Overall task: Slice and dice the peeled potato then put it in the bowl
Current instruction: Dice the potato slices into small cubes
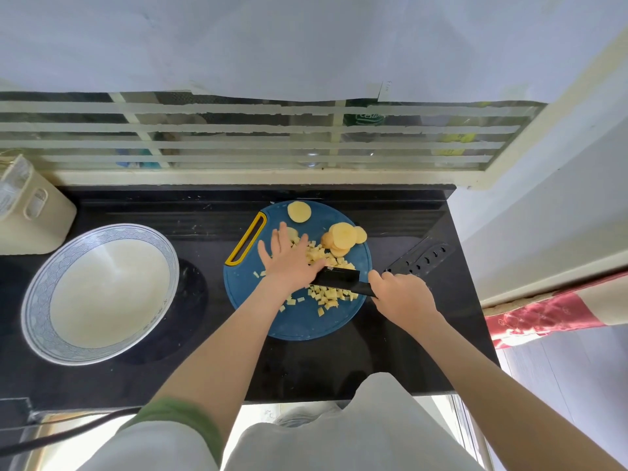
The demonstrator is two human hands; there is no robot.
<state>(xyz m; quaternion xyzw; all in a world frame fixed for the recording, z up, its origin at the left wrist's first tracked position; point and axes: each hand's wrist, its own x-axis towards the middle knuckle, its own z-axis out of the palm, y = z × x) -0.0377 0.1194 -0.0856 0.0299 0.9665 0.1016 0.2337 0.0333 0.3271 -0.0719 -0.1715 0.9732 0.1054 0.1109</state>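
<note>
The left hand (289, 263) lies flat and open on the potato bits (331, 295) on the blue board (299, 321), the right hand (402, 295) holds the knife (343, 280), and the bowl (98, 294) waits far left, nearer the left hand.

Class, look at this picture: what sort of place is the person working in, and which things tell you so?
Most likely a home kitchen. A dark stone counter under a barred window holds a round blue cutting board with diced potato, a knife and a large bowl.
</note>
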